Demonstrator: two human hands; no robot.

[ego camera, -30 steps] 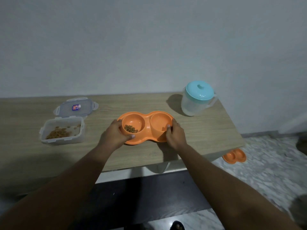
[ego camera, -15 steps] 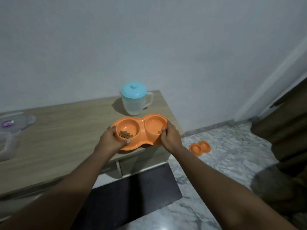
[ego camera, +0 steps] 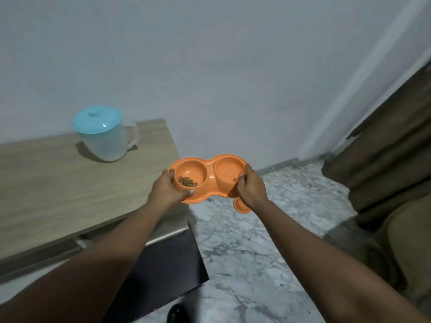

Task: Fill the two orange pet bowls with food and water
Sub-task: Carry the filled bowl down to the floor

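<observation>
The double pet bowl is bright orange all over, with brown kibble in its left cup. Beneath it on the floor, white marble veined in grey, shows part of a second orange bowl. Left of the held bowl, the desk is pale wood grain. On it, the jug is frosted clear with a turquoise lid. The wall is plain grey-white; the curtain right of the bowl is brown.

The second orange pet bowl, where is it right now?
In the head view, the second orange bowl lies on the marble floor, right of the table, mostly hidden below the right hand and the held double bowl.
</observation>
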